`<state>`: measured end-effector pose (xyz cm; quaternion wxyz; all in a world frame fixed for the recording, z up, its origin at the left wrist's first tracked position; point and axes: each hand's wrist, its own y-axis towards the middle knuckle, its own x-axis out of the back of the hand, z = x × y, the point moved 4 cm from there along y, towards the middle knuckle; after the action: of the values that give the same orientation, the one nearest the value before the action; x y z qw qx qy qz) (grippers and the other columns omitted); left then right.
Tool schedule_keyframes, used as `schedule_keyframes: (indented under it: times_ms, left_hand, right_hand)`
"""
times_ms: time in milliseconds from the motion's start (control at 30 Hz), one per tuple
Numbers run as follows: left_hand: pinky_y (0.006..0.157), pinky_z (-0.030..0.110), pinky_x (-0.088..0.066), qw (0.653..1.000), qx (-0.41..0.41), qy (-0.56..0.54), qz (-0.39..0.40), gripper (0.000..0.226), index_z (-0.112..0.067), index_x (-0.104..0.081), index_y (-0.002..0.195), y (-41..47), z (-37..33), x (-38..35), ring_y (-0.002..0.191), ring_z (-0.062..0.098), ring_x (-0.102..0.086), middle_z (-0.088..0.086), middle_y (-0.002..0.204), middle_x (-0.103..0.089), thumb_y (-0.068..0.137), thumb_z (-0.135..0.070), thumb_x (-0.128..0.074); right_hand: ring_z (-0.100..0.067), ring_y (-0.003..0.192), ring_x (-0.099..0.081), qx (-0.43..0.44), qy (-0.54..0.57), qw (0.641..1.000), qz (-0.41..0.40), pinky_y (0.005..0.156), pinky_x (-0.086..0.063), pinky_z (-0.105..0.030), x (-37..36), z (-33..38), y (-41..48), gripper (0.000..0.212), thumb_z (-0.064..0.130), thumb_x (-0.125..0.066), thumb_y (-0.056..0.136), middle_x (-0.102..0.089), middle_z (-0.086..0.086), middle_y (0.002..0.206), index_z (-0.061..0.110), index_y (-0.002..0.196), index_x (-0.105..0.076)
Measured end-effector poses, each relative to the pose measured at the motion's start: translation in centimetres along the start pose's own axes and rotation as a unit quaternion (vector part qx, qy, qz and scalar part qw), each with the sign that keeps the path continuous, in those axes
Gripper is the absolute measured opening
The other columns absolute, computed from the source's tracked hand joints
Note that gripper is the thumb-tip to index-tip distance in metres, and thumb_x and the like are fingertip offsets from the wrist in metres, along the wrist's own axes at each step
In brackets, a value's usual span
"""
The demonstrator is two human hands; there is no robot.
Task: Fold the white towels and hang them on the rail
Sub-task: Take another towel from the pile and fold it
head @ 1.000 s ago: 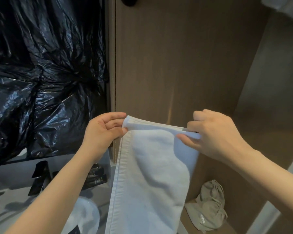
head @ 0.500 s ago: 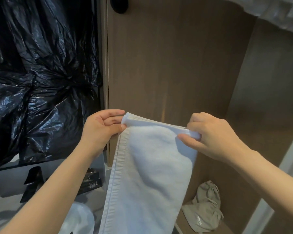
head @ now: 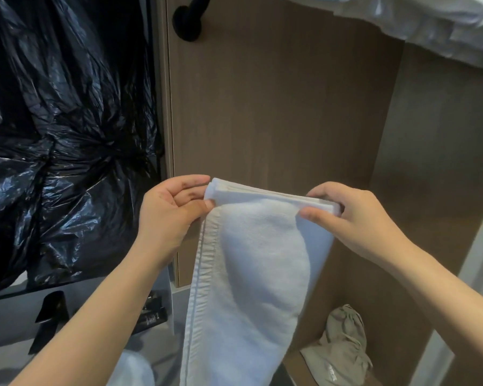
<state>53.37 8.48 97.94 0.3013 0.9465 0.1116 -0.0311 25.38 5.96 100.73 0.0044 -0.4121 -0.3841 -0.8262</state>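
Observation:
A white towel (head: pixel 251 274), folded lengthwise, hangs down in front of a wooden panel. My left hand (head: pixel 170 215) pinches its upper left corner and my right hand (head: pixel 354 218) pinches the upper right corner, holding the top edge taut and nearly level. The lower end of the towel runs out of the frame's bottom. A black rail mount (head: pixel 187 20) sticks out of the panel at the top, above my left hand. More white cloth (head: pixel 418 20) hangs along the top right.
Crumpled black plastic sheeting (head: pixel 62 140) fills the left side. Below it a grey counter (head: pixel 9 313) carries small dark bottles (head: pixel 151 316). A beige cloth bag (head: pixel 343 346) lies on the low wooden shelf at the bottom right. A white bundle (head: pixel 134 369) sits at the bottom edge.
The view has tilted upward, bringing the black rail mount and the hanging white cloth further into view. Both hands keep their grip on the towel's top corners.

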Motion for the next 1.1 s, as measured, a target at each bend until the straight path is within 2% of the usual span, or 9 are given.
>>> schedule_keyframes:
  times_ms: [133,267,433,533,667,733,833,967,1100]
  left_hand:
    - [0.073,0.028,-0.058,1.0,-0.015,0.019,0.013,0.037,-0.019,-0.071,0.098,0.0,-0.5,-2.2,0.089,0.017,-0.073,0.003,0.094,-0.076,0.075,0.01,-0.072]
    - [0.075,0.026,-0.058,0.998,-0.039,0.03,0.032,0.037,-0.016,-0.071,0.096,-0.6,-0.8,-3.7,0.085,0.017,-0.072,0.006,0.091,-0.076,0.074,0.015,-0.072]
    - [0.079,0.025,-0.058,0.996,-0.063,0.051,0.049,0.039,-0.017,-0.069,0.101,-1.4,-1.4,-2.9,0.09,0.017,-0.072,0.005,0.095,-0.075,0.075,0.011,-0.073]
    - [0.078,0.023,-0.056,0.995,-0.042,0.016,0.088,0.043,-0.015,-0.066,0.111,-1.9,-0.5,-1.2,0.094,0.017,-0.071,0.006,0.102,-0.074,0.072,-0.004,-0.079]
    - [0.079,0.025,-0.056,0.983,0.05,0.047,0.172,0.049,-0.02,-0.065,0.116,-4.3,3.5,0.9,0.099,0.022,-0.07,0.006,0.109,-0.073,0.07,-0.026,-0.081]
    - [0.078,0.026,-0.057,0.979,0.084,0.067,0.176,0.045,-0.027,-0.069,0.112,-5.6,5.7,1.7,0.098,0.021,-0.071,0.003,0.108,-0.074,0.07,-0.038,-0.079]
    - [0.078,0.03,-0.058,0.977,0.095,0.12,0.15,0.039,-0.035,-0.071,0.103,-6.6,7.9,2.5,0.092,0.018,-0.072,-0.001,0.102,-0.075,0.07,-0.056,-0.072]
    - [0.072,0.043,-0.054,0.964,0.112,0.208,0.125,0.059,-0.012,-0.07,0.092,-7.2,10.1,3.4,0.082,0.029,-0.068,0.012,0.089,-0.072,0.071,-0.067,-0.062]
    - [0.056,0.017,-0.042,0.958,0.114,0.235,0.122,0.043,-0.016,-0.067,0.075,-8.5,11.5,4.1,0.058,0.001,-0.055,-0.001,0.067,-0.064,0.08,-0.058,-0.061]
  right_hand:
    - [-0.004,0.071,-0.054,0.074,-0.127,0.989,0.016,0.059,-0.043,-0.027,-0.8,2.1,0.1,0.052,0.078,-0.048,0.076,-0.06,0.015,0.078,0.03,0.091,-0.062]
    - [-0.009,0.066,-0.052,0.07,-0.047,0.996,0.035,0.057,-0.04,-0.029,-4.1,3.5,-0.2,0.046,0.072,-0.046,0.086,-0.056,0.01,0.072,0.027,0.084,-0.056]
    - [-0.016,0.058,-0.051,0.09,-0.049,0.995,-0.024,0.054,-0.041,-0.033,-5.8,4.5,0.2,0.047,0.066,-0.04,0.089,-0.053,0.009,0.064,0.022,0.076,-0.047]
    - [-0.018,0.06,-0.054,0.125,-0.048,0.99,-0.051,0.054,-0.044,-0.033,-6.1,5.5,0.2,0.045,0.061,-0.04,0.093,-0.056,0.009,0.067,0.02,0.078,-0.052]
    - [-0.013,0.063,-0.056,0.146,-0.036,0.988,-0.035,0.057,-0.043,-0.027,-6.5,6.4,0.6,0.044,0.061,-0.041,0.093,-0.059,0.011,0.072,0.022,0.083,-0.059]
    - [-0.011,0.064,-0.055,0.147,-0.039,0.988,-0.029,0.056,-0.039,-0.021,-6.6,6.6,0.9,0.043,0.061,-0.042,0.092,-0.059,0.013,0.072,0.023,0.084,-0.06]
    - [-0.013,0.061,-0.052,0.143,-0.034,0.989,-0.028,0.055,-0.037,-0.025,-6.7,6.5,1.1,0.044,0.061,-0.044,0.092,-0.056,0.01,0.067,0.021,0.08,-0.057]
    - [-0.01,0.059,-0.048,0.117,-0.011,0.992,-0.038,0.053,-0.03,-0.021,-6.9,6.1,0.9,0.036,0.059,-0.048,0.092,-0.046,0.013,0.06,0.03,0.071,-0.046]
    - [-0.01,0.064,-0.052,0.063,0.035,0.996,-0.061,0.053,-0.033,-0.018,-7.2,4.6,0.5,0.039,0.058,-0.053,0.092,-0.052,0.012,0.062,0.026,0.069,-0.052]
